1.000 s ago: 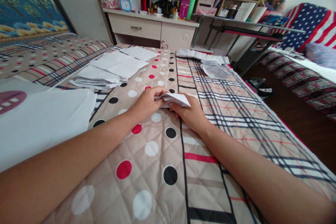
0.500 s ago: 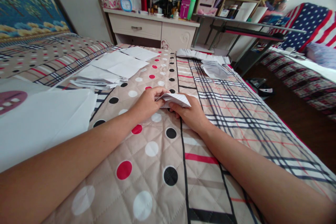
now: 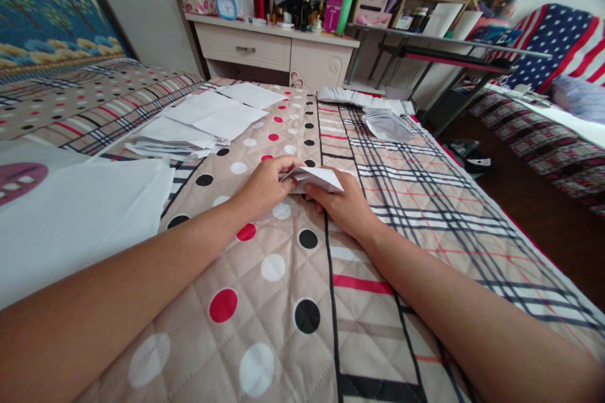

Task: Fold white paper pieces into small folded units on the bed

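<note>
Folded paper (image 3: 324, 177) sits directly between the 2 hands, over the bedspread (image 3: 189, 346), its long axis running left to right from one to the other. Neither hand is nearer: the left hand (image 3: 268, 184) pinches its left end, and the right hand (image 3: 347, 203) grips its right part, thumb on the near side. Several fingers are hidden behind or beneath it. Its inner folds are hard to make out; whether it touches the bedspread, I cannot tell.
</note>
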Demonstrator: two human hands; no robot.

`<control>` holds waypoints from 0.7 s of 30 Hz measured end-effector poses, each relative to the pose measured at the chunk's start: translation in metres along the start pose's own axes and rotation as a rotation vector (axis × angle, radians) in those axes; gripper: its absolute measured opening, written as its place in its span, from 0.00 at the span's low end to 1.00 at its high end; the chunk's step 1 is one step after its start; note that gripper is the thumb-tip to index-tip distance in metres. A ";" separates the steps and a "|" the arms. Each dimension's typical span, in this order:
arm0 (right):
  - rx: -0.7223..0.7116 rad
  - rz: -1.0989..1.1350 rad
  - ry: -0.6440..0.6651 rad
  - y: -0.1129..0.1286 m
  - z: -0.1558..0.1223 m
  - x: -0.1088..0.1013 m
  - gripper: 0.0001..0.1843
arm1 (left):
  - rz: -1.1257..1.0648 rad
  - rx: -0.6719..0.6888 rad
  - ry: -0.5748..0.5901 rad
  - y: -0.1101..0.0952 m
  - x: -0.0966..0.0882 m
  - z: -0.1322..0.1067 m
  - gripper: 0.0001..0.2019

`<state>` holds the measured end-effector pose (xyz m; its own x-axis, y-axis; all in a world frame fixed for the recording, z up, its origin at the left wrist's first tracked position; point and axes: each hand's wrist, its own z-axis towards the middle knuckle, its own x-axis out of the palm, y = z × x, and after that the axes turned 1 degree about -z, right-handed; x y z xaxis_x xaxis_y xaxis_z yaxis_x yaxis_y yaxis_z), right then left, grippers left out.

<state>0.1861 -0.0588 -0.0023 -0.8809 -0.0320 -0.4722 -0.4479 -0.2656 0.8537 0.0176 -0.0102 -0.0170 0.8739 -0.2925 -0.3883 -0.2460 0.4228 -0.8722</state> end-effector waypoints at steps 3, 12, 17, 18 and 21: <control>0.000 0.003 -0.003 -0.001 0.000 0.001 0.05 | 0.010 0.007 0.004 0.000 0.000 0.000 0.15; -0.012 -0.014 -0.002 -0.002 0.000 0.000 0.03 | 0.036 0.016 0.003 0.001 0.000 0.000 0.15; -0.003 0.000 0.003 -0.002 0.000 0.001 0.04 | 0.039 0.002 0.009 0.000 0.000 0.000 0.16; -0.005 -0.002 0.004 -0.002 0.000 0.001 0.04 | 0.040 0.002 0.009 0.000 0.000 0.000 0.16; -0.005 -0.004 0.003 -0.003 0.000 0.001 0.04 | 0.043 0.010 0.007 -0.001 0.000 0.000 0.15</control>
<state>0.1865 -0.0577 -0.0050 -0.8785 -0.0342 -0.4766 -0.4509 -0.2708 0.8505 0.0178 -0.0107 -0.0161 0.8597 -0.2798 -0.4273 -0.2790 0.4435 -0.8517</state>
